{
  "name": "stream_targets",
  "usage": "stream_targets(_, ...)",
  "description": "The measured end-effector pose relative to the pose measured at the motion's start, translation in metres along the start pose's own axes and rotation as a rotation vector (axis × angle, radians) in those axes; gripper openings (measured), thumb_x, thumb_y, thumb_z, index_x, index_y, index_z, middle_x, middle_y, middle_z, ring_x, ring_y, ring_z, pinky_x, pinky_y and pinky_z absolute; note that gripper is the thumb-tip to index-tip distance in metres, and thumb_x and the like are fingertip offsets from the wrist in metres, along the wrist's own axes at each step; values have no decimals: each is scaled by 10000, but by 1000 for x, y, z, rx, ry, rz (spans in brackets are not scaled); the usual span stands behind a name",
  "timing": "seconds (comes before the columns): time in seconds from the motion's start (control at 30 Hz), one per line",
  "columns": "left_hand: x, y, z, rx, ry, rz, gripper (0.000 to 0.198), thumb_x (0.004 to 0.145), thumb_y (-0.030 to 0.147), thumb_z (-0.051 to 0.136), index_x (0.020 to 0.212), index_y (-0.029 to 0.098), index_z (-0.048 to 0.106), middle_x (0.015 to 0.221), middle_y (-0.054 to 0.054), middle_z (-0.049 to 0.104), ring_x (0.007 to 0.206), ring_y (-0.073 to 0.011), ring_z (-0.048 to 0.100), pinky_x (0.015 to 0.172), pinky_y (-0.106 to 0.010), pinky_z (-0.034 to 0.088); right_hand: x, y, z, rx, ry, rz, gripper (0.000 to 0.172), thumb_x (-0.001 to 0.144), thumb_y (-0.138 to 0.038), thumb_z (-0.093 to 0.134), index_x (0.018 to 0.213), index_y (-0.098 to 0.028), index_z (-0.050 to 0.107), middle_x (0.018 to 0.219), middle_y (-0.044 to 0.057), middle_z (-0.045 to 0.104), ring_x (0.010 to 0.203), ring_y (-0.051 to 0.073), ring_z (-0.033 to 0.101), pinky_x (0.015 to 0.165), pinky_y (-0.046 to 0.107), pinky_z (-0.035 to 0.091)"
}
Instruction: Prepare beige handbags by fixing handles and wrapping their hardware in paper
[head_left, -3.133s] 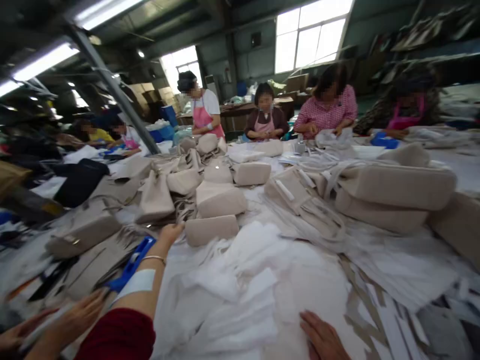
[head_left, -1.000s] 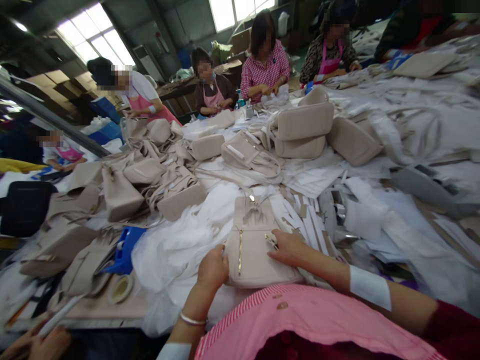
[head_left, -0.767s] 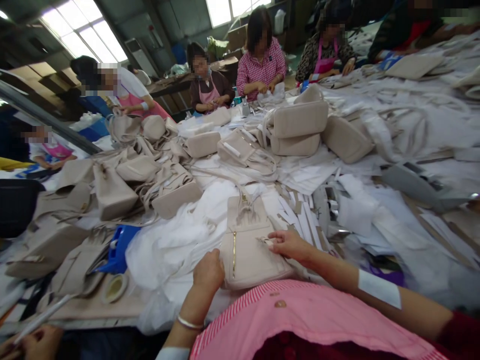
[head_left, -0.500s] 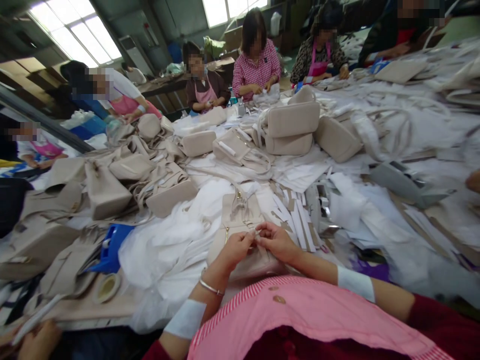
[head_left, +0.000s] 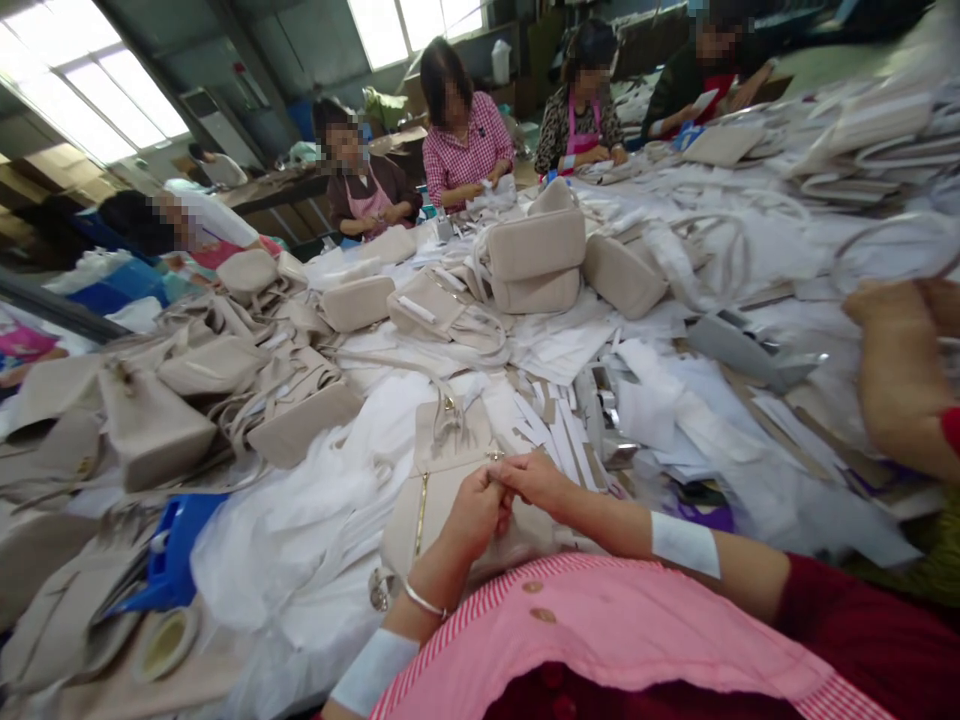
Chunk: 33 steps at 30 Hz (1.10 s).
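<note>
A beige handbag [head_left: 401, 520] with gold zippers and a strap lies on the table right before me. Over its front, my left hand [head_left: 480, 510] is closed, thumb and fingers pinched together. My right hand [head_left: 534, 482] meets it, its fingers pressed against the left fingertips near a small gold fitting [head_left: 495, 452] on the bag. Whatever is between the fingers is too small and covered to make out. White tissue wrapping [head_left: 300, 520] is heaped left of the bag, and white paper strips [head_left: 566, 440] lie to its right.
Beige bags [head_left: 161, 420] are piled on the left, more [head_left: 536, 250] ahead. A blue tape dispenser [head_left: 176, 545] and tape roll [head_left: 166, 643] lie at left, a grey dispenser [head_left: 750, 350] at right. A co-worker's arm [head_left: 900, 370] reaches in from the right; several people work across the table.
The view has swung right, so the scene sits farther left. My hands stay pinched together over the bag, now turned closer around each other. A co-worker's arm has come in at right.
</note>
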<state>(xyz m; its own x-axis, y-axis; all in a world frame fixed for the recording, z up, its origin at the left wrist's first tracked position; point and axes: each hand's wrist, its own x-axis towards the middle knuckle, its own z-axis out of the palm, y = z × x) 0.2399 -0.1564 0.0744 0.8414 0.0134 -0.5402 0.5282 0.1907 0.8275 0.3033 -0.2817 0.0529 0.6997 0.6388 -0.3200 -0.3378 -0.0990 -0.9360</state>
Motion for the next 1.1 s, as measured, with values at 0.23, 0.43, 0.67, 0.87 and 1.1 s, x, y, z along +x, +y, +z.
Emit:
stream_targets(0.23, 3, 0, -3, 10, -58, -113, 373, 797, 529, 633, 804, 163, 558, 538, 70, 432, 377, -34, 294, 361, -174, 208, 10, 5, 5, 294, 85, 29, 229, 695, -316, 715, 618, -162, 563, 516, -56, 467, 474, 76, 390, 467, 233, 272)
stream_targets(0.43, 8, 0, -2, -67, -18, -42, 436, 840, 608, 533, 852, 173, 554, 524, 81, 397, 359, -35, 239, 336, -178, 167, 28, 10, 0, 260, 143, 59, 299, 755, -391, 642, 586, -175, 523, 469, -58, 440, 434, 82, 361, 432, 242, 249)
stream_targets(0.67, 24, -3, -15, -51, 94, -117, 382, 855, 550, 491, 843, 176, 566, 511, 57, 455, 354, -72, 336, 338, -198, 262, 53, 3, -8, -278, 98, -85, 395, 850, -361, 534, 505, -170, 552, 479, -13, 513, 493, 101, 446, 520, 245, 322)
stream_targets(0.87, 39, -11, -28, -217, 143, -106, 394, 793, 548, 602, 809, 161, 531, 653, 31, 512, 421, -40, 356, 368, -168, 204, 70, 5, -7, -670, 134, -256, 324, 870, -322, 529, 599, -165, 612, 638, 20, 593, 643, 140, 505, 621, 264, 357)
stream_targets(1.1, 44, -10, -43, -142, 360, 137, 360, 825, 514, 583, 751, 161, 586, 651, 9, 539, 569, -102, 487, 531, -215, 385, 65, 11, 8, -216, -109, -85, 348, 896, -448, 476, 996, -180, 674, 772, 27, 668, 708, 176, 602, 701, 293, 478)
